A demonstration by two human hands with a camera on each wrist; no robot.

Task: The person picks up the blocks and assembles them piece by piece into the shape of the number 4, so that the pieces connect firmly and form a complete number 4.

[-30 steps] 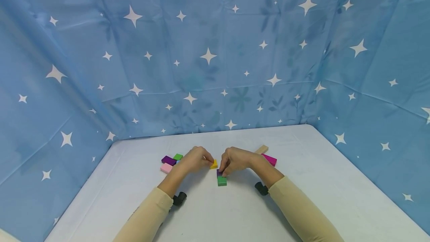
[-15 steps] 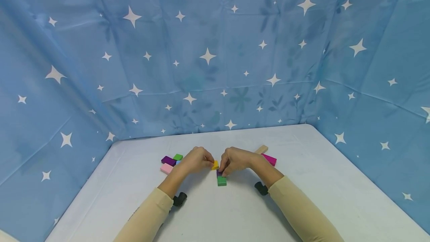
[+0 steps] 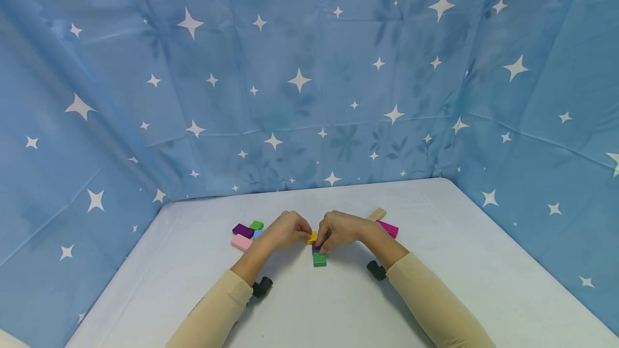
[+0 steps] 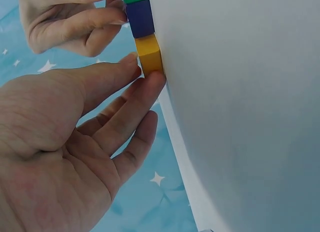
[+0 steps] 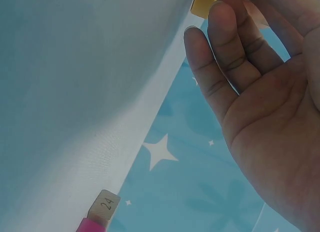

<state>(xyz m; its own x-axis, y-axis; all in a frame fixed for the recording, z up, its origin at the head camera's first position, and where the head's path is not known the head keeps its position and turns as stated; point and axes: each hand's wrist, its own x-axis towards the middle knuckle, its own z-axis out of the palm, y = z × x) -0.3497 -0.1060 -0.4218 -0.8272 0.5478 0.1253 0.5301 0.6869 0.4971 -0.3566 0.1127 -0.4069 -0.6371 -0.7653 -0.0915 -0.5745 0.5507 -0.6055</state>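
1. The yellow block [image 4: 150,55], smooth and squared, is at eleven o'clock of the purple block [image 4: 141,19] in the head view, seemingly touching it end to end.
2. My left hand [image 3: 289,227] pinches it between thumb and fingertips, low near the table, probably to steer it finely.
3. My right hand [image 3: 340,227] has its curled fingertips holding the purple block, likely to keep it from sliding; the far side of that grip is hidden.
4. The glossy green block [image 3: 319,260] adjoins it at six o'clock.
5. Farther out at nine o'clock lies a flat pink block [image 3: 241,242]; towards three, a magenta block [image 3: 388,229] beside a bare wooden block [image 5: 106,204] marked "24".
6. White cloth covers the table [image 3: 319,310].
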